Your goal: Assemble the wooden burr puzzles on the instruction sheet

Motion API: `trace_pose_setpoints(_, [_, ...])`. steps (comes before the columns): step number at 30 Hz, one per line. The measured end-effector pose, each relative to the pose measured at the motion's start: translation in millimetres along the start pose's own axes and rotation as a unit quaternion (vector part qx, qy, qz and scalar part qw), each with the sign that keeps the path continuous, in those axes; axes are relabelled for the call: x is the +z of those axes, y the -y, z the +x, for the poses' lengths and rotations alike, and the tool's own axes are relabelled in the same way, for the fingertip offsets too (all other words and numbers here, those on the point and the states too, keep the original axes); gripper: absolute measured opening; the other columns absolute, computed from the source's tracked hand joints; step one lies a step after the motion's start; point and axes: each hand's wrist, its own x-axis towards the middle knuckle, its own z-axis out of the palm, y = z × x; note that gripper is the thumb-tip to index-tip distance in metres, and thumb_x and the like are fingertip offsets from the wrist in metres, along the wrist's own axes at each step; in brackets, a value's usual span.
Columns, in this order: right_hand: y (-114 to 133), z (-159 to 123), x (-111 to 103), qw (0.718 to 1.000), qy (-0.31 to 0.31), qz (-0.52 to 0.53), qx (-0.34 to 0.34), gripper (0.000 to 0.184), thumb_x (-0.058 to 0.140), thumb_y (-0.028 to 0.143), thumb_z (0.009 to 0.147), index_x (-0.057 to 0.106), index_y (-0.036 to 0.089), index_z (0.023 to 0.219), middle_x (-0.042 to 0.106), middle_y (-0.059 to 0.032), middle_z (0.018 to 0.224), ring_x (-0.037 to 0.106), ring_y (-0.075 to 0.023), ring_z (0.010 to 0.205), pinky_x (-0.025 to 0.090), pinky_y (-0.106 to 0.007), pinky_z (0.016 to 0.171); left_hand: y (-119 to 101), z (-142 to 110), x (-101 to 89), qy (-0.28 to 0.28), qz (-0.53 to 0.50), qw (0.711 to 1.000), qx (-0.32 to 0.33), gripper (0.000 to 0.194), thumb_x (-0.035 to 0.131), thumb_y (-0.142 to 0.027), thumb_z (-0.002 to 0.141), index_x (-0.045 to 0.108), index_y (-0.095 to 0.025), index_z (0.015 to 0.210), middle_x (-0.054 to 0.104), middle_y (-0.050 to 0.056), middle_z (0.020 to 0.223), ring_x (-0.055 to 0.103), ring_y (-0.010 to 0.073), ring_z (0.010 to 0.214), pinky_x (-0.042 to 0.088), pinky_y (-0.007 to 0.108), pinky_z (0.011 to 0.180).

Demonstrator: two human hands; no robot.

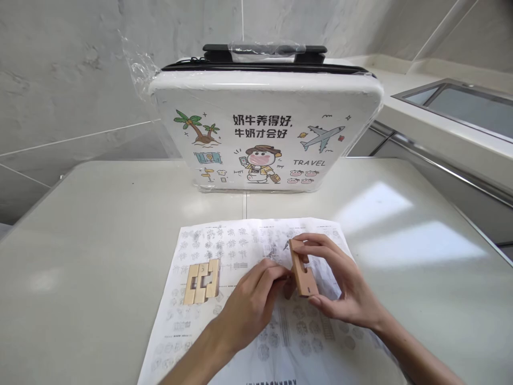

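My right hand [340, 283] holds a brown notched wooden puzzle piece [306, 282] upright and slightly tilted, fingers at its top end and thumb at its lower end. A small dark mark shows near the bottom of that piece. My left hand [254, 299] is closed, its fingertips meeting at the left side of the brown piece; part of another brown wooden piece seems to show there, mostly hidden by the fingers. Left of my hands, several pale wooden puzzle pieces [199, 289] lie side by side on the printed instruction sheet [168, 321], with gaps between their notches.
A white suitcase [216, 160] with cartoon prints and clear plastic wrap stands at the back of the glossy table [88, 256]. Behind it rises a grey tiled wall [72, 69]. To the right is a white ledge [441, 128] with a framed glass panel.
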Motion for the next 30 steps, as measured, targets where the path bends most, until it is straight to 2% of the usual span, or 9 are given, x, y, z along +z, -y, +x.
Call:
trace_pose_setpoints(4, [1.2,0.7,0.1,0.999,0.039,-0.013,0.012,0.056,0.076,0.049,0.092,0.061,0.032,0.143,0.057,-0.0123,0.144,0.059,-0.0363,0.134,0.053,-0.050,0.110,1.2,-1.9,0.4,0.007,0.012,1.000,-0.009,0.026,0.042,-0.010,0.111,0.053,-0.025,0.130,0.067,0.006,0.112,0.068,0.0178,0.090,0.065,0.034,0.077])
trace_pose_setpoints(6, [0.9,1.7,0.3,0.999,0.046,-0.007,0.022,0.058,0.076,0.048,0.091,0.058,0.032,0.144,0.059,-0.0118,0.142,0.060,-0.0361,0.133,0.054,-0.051,0.110,0.9,-2.4,0.4,0.010,-0.014,0.999,-0.032,0.024,0.042,-0.015,0.113,0.053,-0.026,0.130,0.068,0.006,0.113,0.070,0.0175,0.089,0.066,0.034,0.077])
trace_pose_setpoints(10, [-0.3,4.1,-0.2,0.998,0.050,0.008,0.040,0.054,0.075,0.046,0.091,0.058,0.032,0.140,0.063,-0.0105,0.138,0.061,-0.0352,0.130,0.056,-0.050,0.107,-0.9,-1.3,0.1,0.012,-0.113,0.990,-0.088,0.021,0.044,-0.024,0.115,0.045,-0.028,0.136,0.072,0.006,0.121,0.077,0.0201,0.106,0.068,0.038,0.089])
trace_pose_setpoints(12, [0.2,5.3,-0.6,0.997,0.056,0.014,0.052,0.051,0.075,0.045,0.091,0.059,0.032,0.138,0.064,-0.0102,0.138,0.062,-0.0344,0.128,0.057,-0.048,0.105,-2.3,0.3,-0.5,0.021,-0.130,0.986,-0.101,0.021,0.043,-0.027,0.115,0.044,-0.028,0.136,0.073,0.008,0.125,0.077,0.0222,0.113,0.068,0.040,0.092])
trace_pose_setpoints(17, [3.9,6.7,-2.3,0.992,0.074,0.038,0.092,0.047,0.075,0.042,0.089,0.060,0.032,0.132,0.066,-0.0089,0.132,0.066,-0.0311,0.117,0.059,-0.045,0.099,-6.2,3.6,-3.5,0.042,-0.108,0.988,-0.105,0.021,0.039,-0.027,0.116,0.042,-0.028,0.136,0.069,0.011,0.130,0.078,0.0223,0.105,0.068,0.039,0.084])
trace_pose_setpoints(22, [4.7,4.7,-4.3,0.985,0.084,0.042,0.142,0.049,0.078,0.040,0.085,0.060,0.032,0.129,0.068,-0.0065,0.122,0.067,-0.0286,0.106,0.059,-0.043,0.092,-8.1,2.8,-4.7,0.056,-0.086,0.989,-0.110,0.022,0.035,-0.028,0.116,0.041,-0.028,0.137,0.068,0.009,0.122,0.075,0.0217,0.097,0.066,0.039,0.079])
trace_pose_setpoints(30, [2.5,0.1,2.1,0.980,0.062,0.093,0.166,0.059,0.088,0.049,0.081,0.060,0.030,0.129,0.068,-0.0057,0.116,0.067,-0.0253,0.101,0.060,-0.039,0.090,-4.4,2.1,-2.9,0.055,-0.091,0.990,-0.093,0.022,0.036,-0.023,0.115,0.034,-0.029,0.136,0.066,0.008,0.121,0.076,0.0210,0.100,0.065,0.037,0.079])
